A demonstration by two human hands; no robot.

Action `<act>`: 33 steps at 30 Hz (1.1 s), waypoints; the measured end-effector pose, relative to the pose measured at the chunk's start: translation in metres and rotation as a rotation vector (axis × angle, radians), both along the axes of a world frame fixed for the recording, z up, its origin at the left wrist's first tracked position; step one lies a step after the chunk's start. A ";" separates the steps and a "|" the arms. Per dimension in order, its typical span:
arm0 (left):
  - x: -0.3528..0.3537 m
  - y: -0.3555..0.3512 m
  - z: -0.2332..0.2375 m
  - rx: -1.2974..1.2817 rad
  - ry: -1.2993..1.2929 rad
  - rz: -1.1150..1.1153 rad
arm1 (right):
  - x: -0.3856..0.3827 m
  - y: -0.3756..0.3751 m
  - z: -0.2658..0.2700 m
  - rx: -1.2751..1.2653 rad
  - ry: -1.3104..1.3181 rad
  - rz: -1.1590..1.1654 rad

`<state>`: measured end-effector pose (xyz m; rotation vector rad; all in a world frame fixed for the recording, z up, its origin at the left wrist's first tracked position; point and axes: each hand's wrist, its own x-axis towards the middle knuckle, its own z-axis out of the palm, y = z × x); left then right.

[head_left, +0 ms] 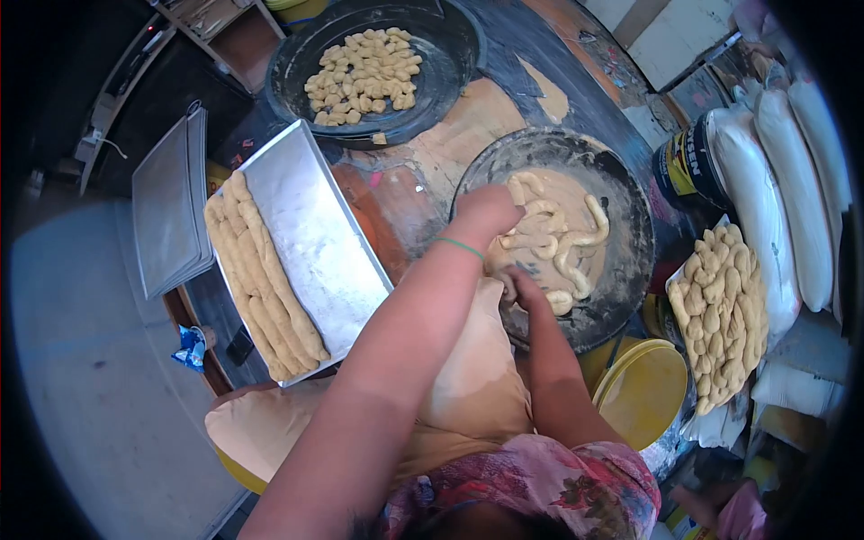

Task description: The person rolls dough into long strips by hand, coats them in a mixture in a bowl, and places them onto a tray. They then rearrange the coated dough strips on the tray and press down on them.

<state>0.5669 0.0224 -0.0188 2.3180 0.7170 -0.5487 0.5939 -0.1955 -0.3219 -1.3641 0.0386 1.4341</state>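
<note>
A round black basin [621,270] with a floury, crumb-coated inside holds several pale curved dough strips [585,238]. Over its left part is my left hand [489,213], fingers curled closed beside the ends of the strips; whatever it grips is hidden. Lower down, at the basin's near left edge, my right hand [522,288] is also closed, and its fingertips are mostly out of sight. A bit of dough shows between the two hands, but I cannot tell which hand holds it.
Long twisted dough rows [256,270] lie on a metal tray [310,225] at left. Another black tub [450,63] holds many small dough pieces [364,76]. At right are a dough-covered tray [720,315], white sacks [765,207] and a yellow bucket [643,391]. Stacked trays [171,202] stand far left.
</note>
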 end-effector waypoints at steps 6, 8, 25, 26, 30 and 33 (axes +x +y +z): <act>0.003 -0.013 0.000 -0.357 0.084 0.006 | 0.013 0.020 0.184 0.447 0.034 -0.278; 0.004 -0.020 0.016 -0.527 0.116 0.057 | 0.013 0.026 0.229 0.554 -0.097 -0.248; -0.012 -0.046 0.058 -0.954 -0.833 0.461 | -0.022 -0.054 0.054 -0.298 -0.758 0.482; -0.015 -0.048 0.060 -0.968 -0.813 0.438 | -0.020 -0.055 0.053 -0.284 -0.798 0.470; -0.024 -0.058 0.071 -0.862 -0.696 0.311 | -0.019 -0.002 0.181 0.152 -0.917 0.027; -0.021 -0.074 0.066 -0.633 -0.839 0.204 | -0.011 0.025 0.218 0.295 -0.934 -0.167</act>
